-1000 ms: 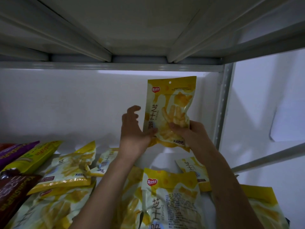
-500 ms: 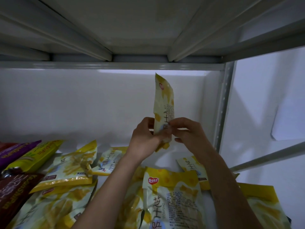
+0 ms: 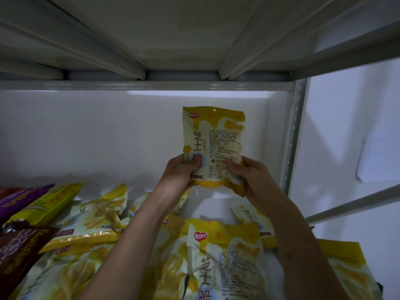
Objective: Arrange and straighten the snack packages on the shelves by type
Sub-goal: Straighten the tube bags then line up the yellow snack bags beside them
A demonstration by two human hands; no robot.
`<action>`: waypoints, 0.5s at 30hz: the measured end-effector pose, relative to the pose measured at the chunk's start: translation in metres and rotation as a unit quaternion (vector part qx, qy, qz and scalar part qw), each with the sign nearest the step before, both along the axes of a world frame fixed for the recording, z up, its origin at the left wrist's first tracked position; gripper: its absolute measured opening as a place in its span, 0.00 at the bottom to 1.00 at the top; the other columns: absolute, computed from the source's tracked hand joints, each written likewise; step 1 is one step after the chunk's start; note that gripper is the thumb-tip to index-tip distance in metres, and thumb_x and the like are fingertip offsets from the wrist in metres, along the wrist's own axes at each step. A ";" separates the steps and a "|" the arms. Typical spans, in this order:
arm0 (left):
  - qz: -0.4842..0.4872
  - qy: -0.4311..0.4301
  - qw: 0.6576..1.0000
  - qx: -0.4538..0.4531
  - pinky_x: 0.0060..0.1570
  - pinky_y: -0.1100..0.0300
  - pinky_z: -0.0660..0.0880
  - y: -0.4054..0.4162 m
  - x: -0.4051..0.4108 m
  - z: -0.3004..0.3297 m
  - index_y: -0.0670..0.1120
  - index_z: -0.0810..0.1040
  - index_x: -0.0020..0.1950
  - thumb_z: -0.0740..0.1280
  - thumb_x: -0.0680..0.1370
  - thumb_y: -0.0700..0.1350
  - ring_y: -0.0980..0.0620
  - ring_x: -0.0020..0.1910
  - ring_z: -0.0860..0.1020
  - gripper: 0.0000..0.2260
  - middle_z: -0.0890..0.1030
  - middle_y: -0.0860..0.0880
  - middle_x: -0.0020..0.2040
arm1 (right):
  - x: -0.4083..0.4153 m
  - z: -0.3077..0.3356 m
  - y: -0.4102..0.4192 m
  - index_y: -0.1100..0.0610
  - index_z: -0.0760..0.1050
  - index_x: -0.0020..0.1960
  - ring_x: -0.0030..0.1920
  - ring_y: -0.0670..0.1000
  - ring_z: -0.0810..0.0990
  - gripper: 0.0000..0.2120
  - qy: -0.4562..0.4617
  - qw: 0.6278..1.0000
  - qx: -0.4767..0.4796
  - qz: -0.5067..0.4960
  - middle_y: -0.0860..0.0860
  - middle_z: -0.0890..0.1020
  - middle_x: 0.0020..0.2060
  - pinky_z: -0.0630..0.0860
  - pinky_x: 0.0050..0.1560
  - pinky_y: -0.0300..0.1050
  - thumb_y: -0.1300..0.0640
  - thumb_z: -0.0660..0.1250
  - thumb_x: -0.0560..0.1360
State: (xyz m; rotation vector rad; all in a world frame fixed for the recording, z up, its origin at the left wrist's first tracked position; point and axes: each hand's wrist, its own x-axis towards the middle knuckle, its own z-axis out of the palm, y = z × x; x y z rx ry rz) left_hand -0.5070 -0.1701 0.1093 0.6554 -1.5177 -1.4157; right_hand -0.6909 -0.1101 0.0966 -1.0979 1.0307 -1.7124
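We hold one yellow snack bag up in the middle of the frame.

Our left hand (image 3: 180,172) and right hand (image 3: 252,175) grip the yellow bag (image 3: 214,144) by its bottom corners, upright. More yellow bags (image 3: 218,256) lie below; a purple bag (image 3: 19,199) lies at the left.

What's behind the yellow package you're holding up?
Behind the held package, gripped by the left hand and right hand, is the white back wall. The patch directly behind the package is hidden.
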 end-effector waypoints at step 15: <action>-0.051 0.017 0.999 0.009 0.56 0.53 0.83 -0.001 0.017 0.006 0.38 0.82 0.63 0.68 0.82 0.41 0.42 0.57 0.86 0.12 0.87 0.41 0.57 | 0.012 0.023 0.020 0.59 0.81 0.62 0.56 0.56 0.88 0.15 0.077 0.994 -0.032 0.070 0.55 0.88 0.55 0.85 0.53 0.48 0.60 0.72 0.76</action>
